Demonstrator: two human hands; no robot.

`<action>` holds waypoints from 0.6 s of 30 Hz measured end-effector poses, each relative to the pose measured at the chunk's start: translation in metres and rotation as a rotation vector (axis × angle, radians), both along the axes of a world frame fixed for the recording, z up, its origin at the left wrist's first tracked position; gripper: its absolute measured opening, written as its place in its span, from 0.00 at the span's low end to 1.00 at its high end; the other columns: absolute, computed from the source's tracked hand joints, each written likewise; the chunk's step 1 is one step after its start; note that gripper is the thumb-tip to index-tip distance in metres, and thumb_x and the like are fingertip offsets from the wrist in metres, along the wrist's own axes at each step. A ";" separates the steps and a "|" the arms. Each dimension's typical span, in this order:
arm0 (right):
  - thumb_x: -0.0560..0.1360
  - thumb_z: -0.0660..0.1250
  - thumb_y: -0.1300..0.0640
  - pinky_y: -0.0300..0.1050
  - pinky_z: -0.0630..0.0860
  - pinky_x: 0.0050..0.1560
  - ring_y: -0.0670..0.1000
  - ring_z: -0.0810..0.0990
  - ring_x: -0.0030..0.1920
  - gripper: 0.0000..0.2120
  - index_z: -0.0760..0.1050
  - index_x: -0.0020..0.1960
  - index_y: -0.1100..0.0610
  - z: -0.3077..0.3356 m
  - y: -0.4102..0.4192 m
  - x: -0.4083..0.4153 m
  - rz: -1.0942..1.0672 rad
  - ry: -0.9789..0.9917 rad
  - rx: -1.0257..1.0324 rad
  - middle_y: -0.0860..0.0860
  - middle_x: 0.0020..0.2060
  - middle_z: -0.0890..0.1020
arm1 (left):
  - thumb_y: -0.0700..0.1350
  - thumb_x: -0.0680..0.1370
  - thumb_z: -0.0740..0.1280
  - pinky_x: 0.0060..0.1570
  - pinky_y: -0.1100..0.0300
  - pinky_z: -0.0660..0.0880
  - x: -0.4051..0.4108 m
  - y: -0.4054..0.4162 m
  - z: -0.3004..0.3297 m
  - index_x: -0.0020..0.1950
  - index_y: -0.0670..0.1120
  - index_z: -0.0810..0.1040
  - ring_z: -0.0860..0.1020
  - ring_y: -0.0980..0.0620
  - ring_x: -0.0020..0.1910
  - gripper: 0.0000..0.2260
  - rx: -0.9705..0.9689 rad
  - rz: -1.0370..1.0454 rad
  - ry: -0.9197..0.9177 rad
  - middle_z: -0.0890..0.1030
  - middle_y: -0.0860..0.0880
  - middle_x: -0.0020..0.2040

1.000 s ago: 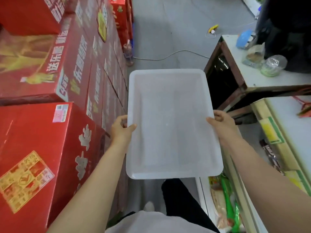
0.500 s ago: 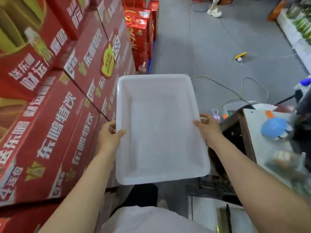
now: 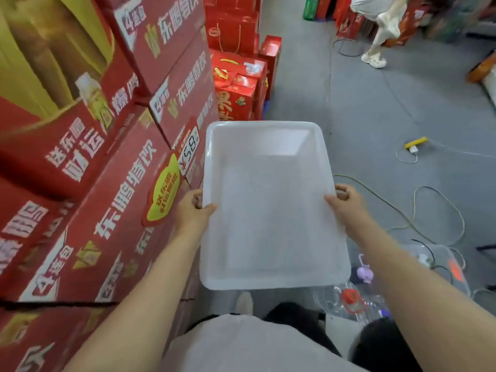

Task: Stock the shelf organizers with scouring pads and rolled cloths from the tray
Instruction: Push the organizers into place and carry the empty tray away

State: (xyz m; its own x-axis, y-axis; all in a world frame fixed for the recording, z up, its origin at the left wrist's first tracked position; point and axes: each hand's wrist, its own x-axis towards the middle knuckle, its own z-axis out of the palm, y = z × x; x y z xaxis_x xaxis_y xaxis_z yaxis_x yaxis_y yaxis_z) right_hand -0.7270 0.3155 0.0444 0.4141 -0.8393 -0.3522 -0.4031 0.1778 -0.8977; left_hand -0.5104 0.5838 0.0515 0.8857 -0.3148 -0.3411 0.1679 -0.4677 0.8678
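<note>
A white tray (image 3: pixel 271 210) is held level above the grey floor (image 3: pixel 375 108), beside stacked red cartons (image 3: pixel 107 183). Its side rims are clamped by the curled fingers of the left hand (image 3: pixel 193 210) and right hand (image 3: pixel 346 204).

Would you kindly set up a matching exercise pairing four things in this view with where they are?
Things:
1. tray
2. red cartons
3. power strip
4. left hand

Places:
A. lying on the grey floor, far right
B. stacked along the left of the aisle
C. held level in front of the person
D. gripping the tray's left rim

Pairs: 1-C, 2-B, 3-A, 4-D. The right hand grips the opposite rim.
</note>
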 end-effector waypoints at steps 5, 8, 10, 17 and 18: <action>0.75 0.70 0.64 0.43 0.76 0.38 0.49 0.80 0.39 0.16 0.73 0.61 0.56 0.010 -0.102 0.072 -0.022 -0.009 -0.007 0.51 0.46 0.80 | 0.43 0.74 0.74 0.47 0.54 0.77 0.066 -0.097 0.006 0.59 0.51 0.77 0.80 0.51 0.50 0.15 0.020 -0.007 -0.002 0.81 0.52 0.51; 0.75 0.71 0.65 0.45 0.78 0.42 0.51 0.80 0.39 0.15 0.74 0.60 0.55 0.003 -0.170 0.126 0.011 -0.007 -0.001 0.54 0.47 0.81 | 0.44 0.75 0.73 0.43 0.56 0.76 0.105 -0.154 0.004 0.57 0.53 0.75 0.78 0.57 0.44 0.13 0.007 0.029 0.001 0.79 0.57 0.47; 0.75 0.71 0.64 0.50 0.80 0.47 0.54 0.81 0.42 0.15 0.74 0.59 0.55 -0.003 -0.213 0.164 0.059 0.001 -0.010 0.55 0.49 0.82 | 0.43 0.76 0.73 0.44 0.57 0.76 0.128 -0.189 0.002 0.58 0.53 0.74 0.76 0.60 0.44 0.13 -0.006 0.078 0.022 0.77 0.60 0.46; 0.76 0.70 0.62 0.49 0.78 0.49 0.55 0.80 0.47 0.14 0.74 0.60 0.56 0.007 -0.372 0.306 0.216 0.026 -0.069 0.56 0.52 0.80 | 0.41 0.76 0.72 0.41 0.58 0.75 0.214 -0.327 0.008 0.58 0.49 0.74 0.78 0.49 0.49 0.13 0.006 0.211 -0.002 0.79 0.50 0.55; 0.76 0.70 0.62 0.48 0.78 0.48 0.55 0.80 0.47 0.15 0.74 0.61 0.57 0.009 -0.393 0.327 0.238 0.033 -0.088 0.56 0.53 0.80 | 0.41 0.76 0.72 0.44 0.54 0.78 0.226 -0.344 0.009 0.57 0.50 0.73 0.79 0.49 0.50 0.13 0.015 0.220 -0.010 0.79 0.49 0.55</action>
